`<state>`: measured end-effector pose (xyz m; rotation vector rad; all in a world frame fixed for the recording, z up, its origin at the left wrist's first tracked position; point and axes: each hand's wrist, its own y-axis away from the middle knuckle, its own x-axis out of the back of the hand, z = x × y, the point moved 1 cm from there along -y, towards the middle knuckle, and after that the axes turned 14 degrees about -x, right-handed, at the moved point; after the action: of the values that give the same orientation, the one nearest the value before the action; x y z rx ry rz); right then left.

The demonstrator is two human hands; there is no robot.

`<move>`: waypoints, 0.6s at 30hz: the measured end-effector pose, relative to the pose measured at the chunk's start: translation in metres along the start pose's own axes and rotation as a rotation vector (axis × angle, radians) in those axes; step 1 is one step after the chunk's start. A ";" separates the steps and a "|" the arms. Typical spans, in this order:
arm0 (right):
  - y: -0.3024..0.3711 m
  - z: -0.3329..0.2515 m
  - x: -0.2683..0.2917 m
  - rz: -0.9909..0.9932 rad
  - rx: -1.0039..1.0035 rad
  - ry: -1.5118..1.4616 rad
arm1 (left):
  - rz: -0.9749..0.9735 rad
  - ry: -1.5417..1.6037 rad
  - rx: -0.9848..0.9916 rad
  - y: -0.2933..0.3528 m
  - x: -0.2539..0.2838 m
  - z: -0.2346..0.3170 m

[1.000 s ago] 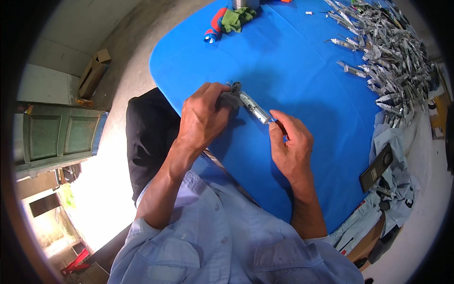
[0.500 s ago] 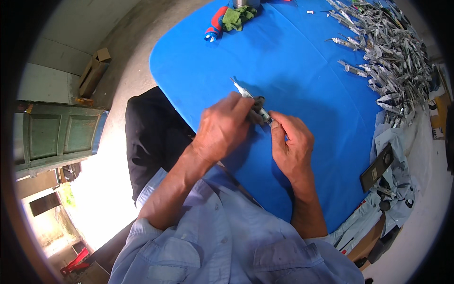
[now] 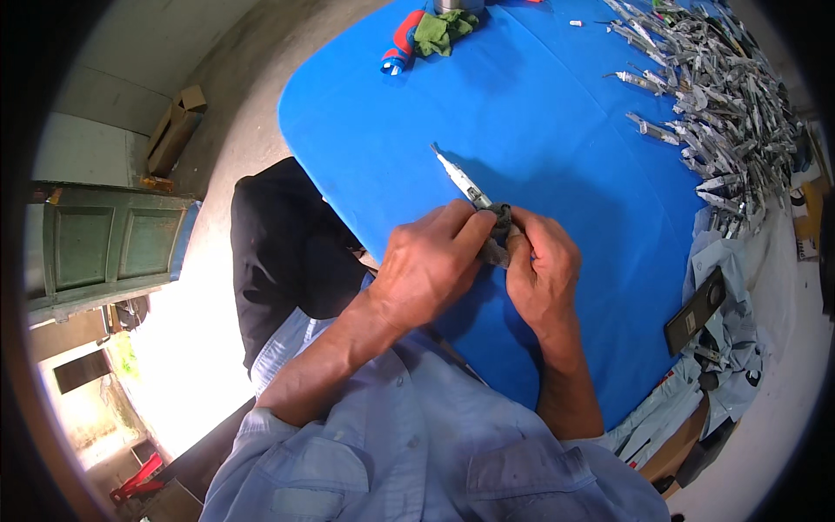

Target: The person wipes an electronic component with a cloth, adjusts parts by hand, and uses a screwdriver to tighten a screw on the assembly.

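Above the near part of the blue-covered table, a slim white-and-grey, pen-shaped part (image 3: 461, 180) slants up and to the left, with thin wire-like ends at its tip. A crumpled dark grey rag (image 3: 500, 228) is wrapped round its lower end. My left hand (image 3: 428, 261) is closed, its fingers pressing the rag against the part. Close beside it, my right hand (image 3: 546, 265) is closed in a pinch at the part's lower end, which the rag and fingers hide.
Many similar slim parts lie in a big pile (image 3: 731, 113) at the far right. Nearer on that side are a dark phone-like slab (image 3: 694, 311) and grey plastic bags (image 3: 718, 252). At the table's (image 3: 348, 113) far edge sit a green cloth (image 3: 444, 33) and a red-and-blue bottle (image 3: 403, 43).
My left hand has slid with the rag down along the part toward my right hand, baring more of its upper length. My right hand has barely moved.
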<state>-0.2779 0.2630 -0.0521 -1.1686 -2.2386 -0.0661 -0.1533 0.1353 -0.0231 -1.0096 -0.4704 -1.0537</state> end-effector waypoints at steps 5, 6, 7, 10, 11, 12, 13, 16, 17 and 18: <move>0.000 0.000 0.002 -0.029 -0.004 0.021 | -0.009 -0.090 0.037 -0.008 0.003 -0.025; 0.000 0.001 0.001 -0.039 -0.017 0.036 | -0.021 -0.124 0.054 -0.009 0.005 -0.033; 0.000 0.002 0.002 -0.030 -0.017 0.026 | 0.007 -0.143 0.066 -0.011 0.005 -0.044; 0.001 0.001 0.001 -0.019 -0.030 0.010 | 0.054 -0.123 0.157 -0.012 0.012 -0.053; 0.001 0.000 0.002 -0.025 -0.043 0.013 | 0.059 -0.117 0.156 -0.012 0.013 -0.051; 0.001 -0.001 0.002 -0.030 -0.055 0.016 | 0.067 -0.088 0.133 -0.011 0.013 -0.048; 0.002 -0.001 0.001 -0.030 -0.054 0.014 | 0.076 -0.059 0.112 -0.007 0.012 -0.043; 0.002 0.000 0.000 -0.028 -0.050 0.001 | 0.042 0.010 0.061 -0.001 0.009 -0.015; 0.002 0.001 0.000 -0.027 -0.048 -0.009 | 0.020 0.028 0.045 -0.001 0.008 -0.008; 0.001 0.001 0.000 -0.025 -0.047 -0.019 | 0.012 0.025 0.041 -0.001 0.005 -0.007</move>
<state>-0.2773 0.2644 -0.0529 -1.1700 -2.2799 -0.1189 -0.1531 0.1268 -0.0220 -0.9607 -0.4632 -1.0410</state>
